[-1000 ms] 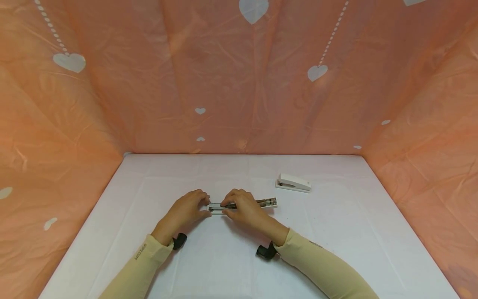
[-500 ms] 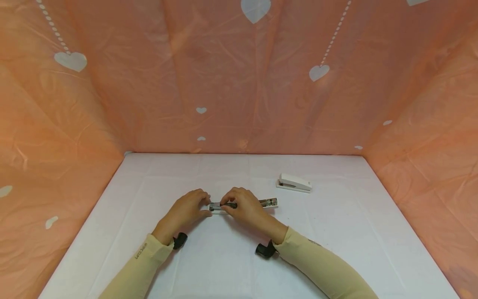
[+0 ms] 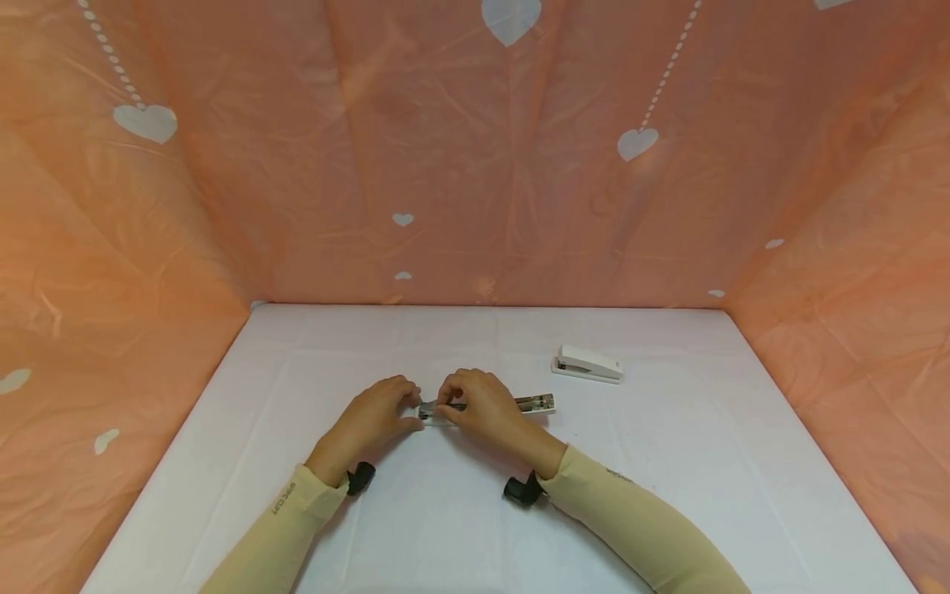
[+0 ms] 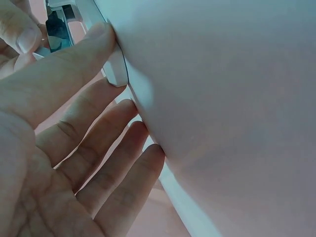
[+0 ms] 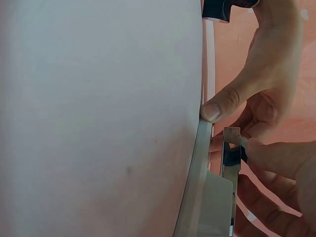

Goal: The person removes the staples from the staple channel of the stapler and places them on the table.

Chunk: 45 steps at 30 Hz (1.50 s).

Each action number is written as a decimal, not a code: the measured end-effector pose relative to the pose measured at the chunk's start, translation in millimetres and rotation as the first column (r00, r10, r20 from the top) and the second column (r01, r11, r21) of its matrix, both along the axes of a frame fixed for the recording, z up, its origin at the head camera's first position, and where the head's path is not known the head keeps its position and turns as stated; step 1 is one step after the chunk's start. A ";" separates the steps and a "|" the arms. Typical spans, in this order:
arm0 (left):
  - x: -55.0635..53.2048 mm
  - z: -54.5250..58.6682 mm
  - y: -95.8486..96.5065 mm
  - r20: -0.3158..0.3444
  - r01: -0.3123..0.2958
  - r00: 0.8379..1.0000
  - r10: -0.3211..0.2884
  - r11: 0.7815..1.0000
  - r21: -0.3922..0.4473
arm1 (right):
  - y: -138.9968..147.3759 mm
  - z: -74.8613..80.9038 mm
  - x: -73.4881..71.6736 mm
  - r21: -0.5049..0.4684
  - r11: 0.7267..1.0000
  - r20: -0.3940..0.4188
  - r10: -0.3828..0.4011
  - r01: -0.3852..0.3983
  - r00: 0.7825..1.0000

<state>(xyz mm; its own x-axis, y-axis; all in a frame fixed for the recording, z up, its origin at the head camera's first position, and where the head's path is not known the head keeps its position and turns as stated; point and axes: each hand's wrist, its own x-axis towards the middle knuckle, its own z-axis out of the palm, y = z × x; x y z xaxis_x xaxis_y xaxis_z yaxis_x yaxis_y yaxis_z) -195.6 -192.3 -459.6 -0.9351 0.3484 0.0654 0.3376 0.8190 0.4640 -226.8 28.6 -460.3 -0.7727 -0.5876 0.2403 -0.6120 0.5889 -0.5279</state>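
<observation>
A stapler (image 3: 536, 403) lies on the table, its top folded back to the right so the metal inside shows. My left hand (image 3: 374, 417) holds the left end of its white base (image 4: 117, 69) between thumb and index finger, the other fingers extended. My right hand (image 3: 478, 412) bends over the middle and pinches at the metal magazine (image 5: 229, 133), which stands apart from the base in the right wrist view. A small pale piece shows by the right thumb (image 5: 269, 157); what it is I cannot tell. The right hand hides the stapler's middle.
A second white stapler (image 3: 587, 365), closed, stands behind and to the right of the hands. The white-covered table (image 3: 445, 528) meets an orange curtain (image 3: 475, 165) with pale hearts at the back and sides.
The right hand has risen slightly, and its fingers pinch closer together at the magazine, with the thumb moved up from the base's near side. The left hand keeps its hold.
</observation>
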 end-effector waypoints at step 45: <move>-0.8 -0.3 0.9 0.008 -0.014 1.000 0.014 1.000 -0.012 | 23.3 3.7 6.8 -0.147 0.986 0.040 0.090 -0.083 0.995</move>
<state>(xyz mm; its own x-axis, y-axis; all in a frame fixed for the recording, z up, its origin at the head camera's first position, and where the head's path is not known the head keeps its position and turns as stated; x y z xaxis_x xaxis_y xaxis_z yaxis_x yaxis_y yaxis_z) -196.4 -191.4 -459.9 -0.9403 0.3360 0.0540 0.3225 0.8290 0.4570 -220.1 51.9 -456.5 -0.7328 -0.6141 0.2929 -0.6300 0.4498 -0.6331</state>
